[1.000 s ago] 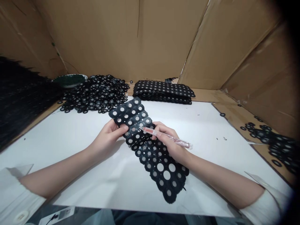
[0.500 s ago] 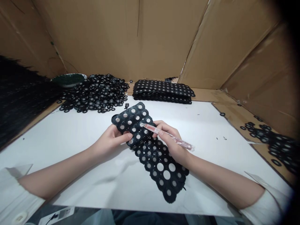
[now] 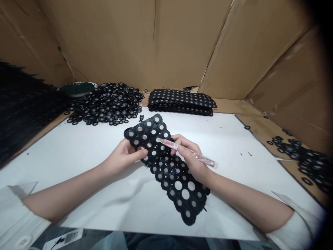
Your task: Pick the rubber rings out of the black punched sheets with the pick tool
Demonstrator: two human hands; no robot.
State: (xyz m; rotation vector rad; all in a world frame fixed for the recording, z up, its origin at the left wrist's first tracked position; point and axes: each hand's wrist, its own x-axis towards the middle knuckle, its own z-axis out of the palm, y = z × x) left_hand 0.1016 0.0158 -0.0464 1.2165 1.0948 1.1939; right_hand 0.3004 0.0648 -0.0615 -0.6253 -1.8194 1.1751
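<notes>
My left hand [image 3: 127, 152] grips the left edge of a black sheet of joined rubber rings [image 3: 169, 175], thumb on top and fingers under it. The sheet's far end is raised and bent; its near end slants down toward me over the white board. Pale round centres show in most rings, and three larger white holes open near its lower end. In my right hand [image 3: 191, 156] is a clear pen-like tool [image 3: 192, 152] with red marks inside. Its tip touches or hovers just over a ring in the raised part. My right fingers also lie against the sheet's right edge.
A heap of loose black rings [image 3: 109, 104] lies at the back left beside a green-filled bowl [image 3: 78, 89]. Stacked ring sheets [image 3: 182, 100] sit at the back centre. More rings [image 3: 312, 163] lie on the right. Cardboard walls [image 3: 130, 41] enclose the white board [image 3: 85, 198].
Almost nothing differs. The view has shifted very slightly, and both hands keep their hold on the sheet and the tool, whose tip stays at about the same ring.
</notes>
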